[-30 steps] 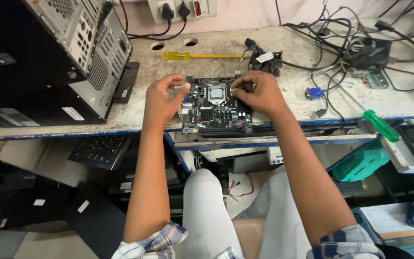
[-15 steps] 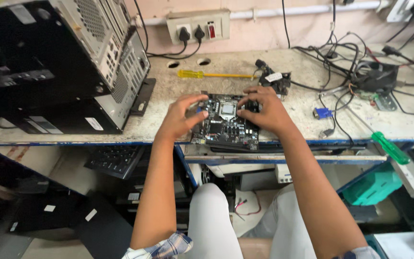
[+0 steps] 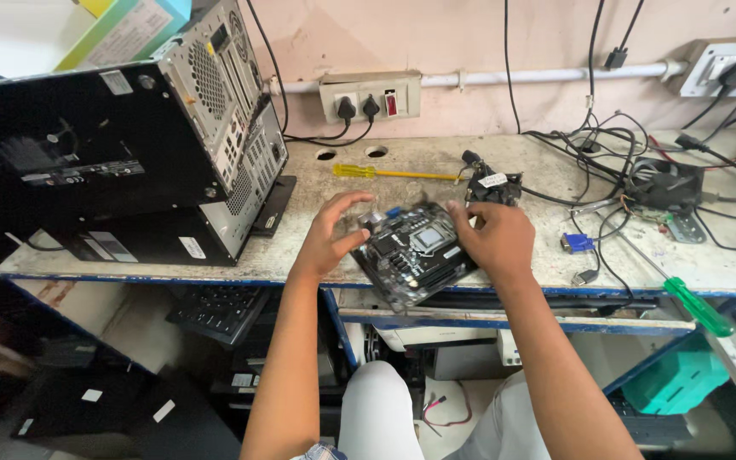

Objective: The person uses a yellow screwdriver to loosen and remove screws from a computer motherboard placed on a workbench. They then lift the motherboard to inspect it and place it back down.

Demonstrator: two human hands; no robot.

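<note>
The fingers of the left hand are spread open and curved, and only the thumb touches the left edge of the motherboard; the other fingers stand above it without holding anything. The right hand has its fingers closed around the right edge of the motherboard and grips it. The motherboard is dark, with a square silver socket in the middle, and it is tilted, its near corner reaching over the front edge of the worktop. Behind it on the worktop lies a yellow screwdriver, and just beside the right hand stands a small black part with a white label. On the left a black computer case lies on its side. On the right there are tangled black cables, a black fan, a blue connector and a green screwdriver at the front edge. A wall socket is above the worktop.
</note>
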